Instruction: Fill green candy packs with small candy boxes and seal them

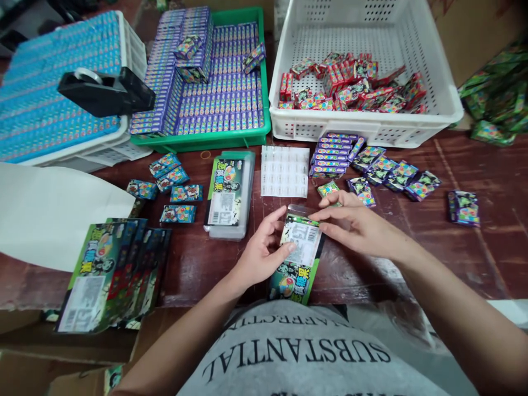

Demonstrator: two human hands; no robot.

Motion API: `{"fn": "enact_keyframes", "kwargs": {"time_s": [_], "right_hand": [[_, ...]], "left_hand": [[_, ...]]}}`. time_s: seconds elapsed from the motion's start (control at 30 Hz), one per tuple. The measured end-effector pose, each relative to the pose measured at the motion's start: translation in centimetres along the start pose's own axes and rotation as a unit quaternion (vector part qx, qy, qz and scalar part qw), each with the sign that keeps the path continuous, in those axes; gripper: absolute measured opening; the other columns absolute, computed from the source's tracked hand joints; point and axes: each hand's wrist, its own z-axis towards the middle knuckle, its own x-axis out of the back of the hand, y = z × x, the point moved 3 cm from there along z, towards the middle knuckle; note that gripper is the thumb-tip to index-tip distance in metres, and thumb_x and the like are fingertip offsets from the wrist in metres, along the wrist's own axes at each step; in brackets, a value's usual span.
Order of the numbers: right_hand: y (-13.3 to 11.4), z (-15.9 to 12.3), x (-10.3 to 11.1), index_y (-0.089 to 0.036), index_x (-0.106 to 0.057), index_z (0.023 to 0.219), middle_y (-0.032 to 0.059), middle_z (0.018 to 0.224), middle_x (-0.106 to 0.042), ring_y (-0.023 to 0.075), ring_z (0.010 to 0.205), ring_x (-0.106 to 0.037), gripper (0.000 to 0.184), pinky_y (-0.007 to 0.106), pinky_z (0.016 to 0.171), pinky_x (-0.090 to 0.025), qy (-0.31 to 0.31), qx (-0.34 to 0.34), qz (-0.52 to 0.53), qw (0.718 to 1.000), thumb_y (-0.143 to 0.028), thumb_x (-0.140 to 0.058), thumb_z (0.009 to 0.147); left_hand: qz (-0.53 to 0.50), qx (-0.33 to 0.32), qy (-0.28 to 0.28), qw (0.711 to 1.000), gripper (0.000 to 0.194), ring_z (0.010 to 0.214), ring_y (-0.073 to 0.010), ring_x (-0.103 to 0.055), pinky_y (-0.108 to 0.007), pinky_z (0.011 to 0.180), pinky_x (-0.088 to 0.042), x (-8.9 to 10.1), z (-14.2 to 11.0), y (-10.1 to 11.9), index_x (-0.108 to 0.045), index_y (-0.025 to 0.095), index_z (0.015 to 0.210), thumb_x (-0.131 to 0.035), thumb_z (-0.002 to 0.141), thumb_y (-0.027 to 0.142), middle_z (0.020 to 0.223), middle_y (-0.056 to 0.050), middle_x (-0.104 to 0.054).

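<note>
My left hand [264,250] is closed round a clear plastic candy package [300,242] with a printed card and a white label, its thumb pressed on the label. The package lies upside down to me, close to my shirt. A green strip shows inside its upper end, below a clear flap. My right hand [350,223] is at that end, fingers stretched and apart, fingertips touching the package's upper right corner. Just behind these fingers lies a small green candy box [329,190], partly covered. Left of my hands is a stack of clear packages [226,195] with a printed card on top.
A sticker sheet [284,171], blue candy boxes [178,213] and purple candy boxes [399,176] lie on the table. Behind stand a green crate [266,104], a white crate [367,124] with red boxes and a black tape dispenser [105,94]. Packages [88,275] overlap at left.
</note>
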Motion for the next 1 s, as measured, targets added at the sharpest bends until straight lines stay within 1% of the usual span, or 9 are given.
{"fn": "enact_keyframes", "kwargs": {"time_s": [0.1, 0.2, 0.3, 0.4, 0.57, 0.63, 0.73, 0.87, 1.0], "right_hand": [[-0.2, -1.0, -1.5, -0.036, -0.068, 0.122, 0.0065, 0.132, -0.058, 0.0292, 0.129, -0.054, 0.034, 0.055, 0.110, -0.044, 0.102, -0.045, 0.060, 0.992, -0.035, -0.074, 0.089], [-0.3, -2.7, -4.4, -0.032, -0.059, 0.118, 0.0050, 0.115, -0.065, 0.0229, 0.106, -0.066, 0.037, 0.045, 0.095, -0.057, 0.203, -0.113, 0.209, 0.950, -0.034, -0.077, 0.086], [-0.6, -3.6, -7.4, -0.030, -0.058, 0.108, 0.0029, 0.106, -0.069, 0.0195, 0.095, -0.069, 0.029, 0.039, 0.086, -0.060, 0.245, -0.144, 0.305, 0.909, -0.033, -0.077, 0.086], [-1.0, -3.5, -9.0, -0.029, -0.064, 0.108, 0.0047, 0.111, -0.071, 0.0210, 0.101, -0.068, 0.022, 0.041, 0.088, -0.059, 0.265, -0.165, 0.299, 0.902, -0.035, -0.073, 0.089], [-1.7, -3.5, -9.5, -0.033, -0.054, 0.123, 0.0059, 0.133, -0.066, 0.0209, 0.108, -0.069, 0.043, 0.042, 0.090, -0.059, 0.318, -0.172, 0.328, 0.873, -0.030, -0.076, 0.086], [-1.9, -3.8, -9.9, -0.032, -0.054, 0.115, 0.0061, 0.134, -0.065, 0.0207, 0.109, -0.069, 0.037, 0.042, 0.090, -0.060, 0.349, -0.168, 0.335, 0.859, -0.029, -0.076, 0.085], [-1.8, -4.0, -10.6, -0.028, -0.059, 0.103, 0.0071, 0.129, -0.069, 0.0228, 0.118, -0.067, 0.018, 0.045, 0.097, -0.057, 0.339, -0.169, 0.327, 0.866, -0.031, -0.071, 0.091], [-1.1, -3.5, -10.1, -0.030, -0.066, 0.113, 0.0061, 0.122, -0.072, 0.0230, 0.116, -0.067, 0.021, 0.045, 0.098, -0.056, 0.302, -0.165, 0.301, 0.889, -0.032, -0.070, 0.092], [-0.9, -2.5, -8.5, -0.029, -0.072, 0.103, 0.0053, 0.119, -0.072, 0.0230, 0.116, -0.066, 0.010, 0.044, 0.101, -0.053, 0.218, -0.108, 0.233, 0.942, -0.028, -0.069, 0.093]], "left_hand": [[-0.005, 0.003, 0.000, 1.000, 0.060, 0.108, -0.0218, -0.066, -0.035, 0.089, -0.057, 0.7, -0.1, 0.2, -0.044, 0.027, 0.143, -0.070, 0.089, 0.027, 0.130, -0.009, -0.063], [0.002, 0.000, 0.019, 1.000, 0.053, 0.102, -0.0205, -0.066, -0.031, 0.081, -0.056, 1.3, -0.2, 0.3, -0.046, 0.027, 0.133, -0.072, 0.086, 0.025, 0.118, -0.007, -0.065], [0.051, -0.011, 0.015, 0.999, 0.042, 0.087, -0.0169, -0.065, -0.028, 0.072, -0.054, 1.7, -0.3, 0.3, -0.049, 0.025, 0.125, -0.069, 0.088, 0.026, 0.107, -0.004, -0.065], [0.119, -0.037, 0.003, 0.992, 0.032, 0.075, -0.0140, -0.060, -0.027, 0.068, -0.050, 2.0, -0.1, 0.7, -0.053, 0.023, 0.120, -0.066, 0.091, 0.029, 0.097, -0.002, -0.062], [0.120, -0.073, 0.032, 0.990, 0.017, 0.092, -0.0167, -0.061, -0.030, 0.082, -0.051, 2.4, 0.1, 1.3, -0.061, 0.022, 0.111, -0.054, 0.101, 0.034, 0.103, -0.004, -0.063], [0.098, -0.066, 0.049, 0.992, 0.019, 0.096, -0.0172, -0.062, -0.031, 0.087, -0.052, 2.2, 0.0, 1.1, -0.063, 0.022, 0.112, -0.052, 0.102, 0.035, 0.106, -0.004, -0.065], [0.064, -0.076, 0.070, 0.993, 0.019, 0.112, -0.0201, -0.063, -0.038, 0.100, -0.050, 2.0, -0.1, 0.8, -0.064, 0.023, 0.113, -0.053, 0.102, 0.033, 0.118, -0.006, -0.066], [0.058, -0.090, 0.082, 0.991, 0.017, 0.136, -0.0250, -0.054, -0.046, 0.113, -0.042, 2.4, -0.1, 0.8, -0.069, 0.023, 0.109, -0.056, 0.101, 0.031, 0.147, -0.009, -0.055], [0.011, -0.041, 0.105, 0.994, 0.016, 0.115, -0.0224, -0.066, -0.043, 0.103, -0.051, 2.7, 0.3, 0.7, -0.068, 0.021, 0.109, -0.062, 0.098, 0.031, 0.124, -0.009, -0.071]]}}
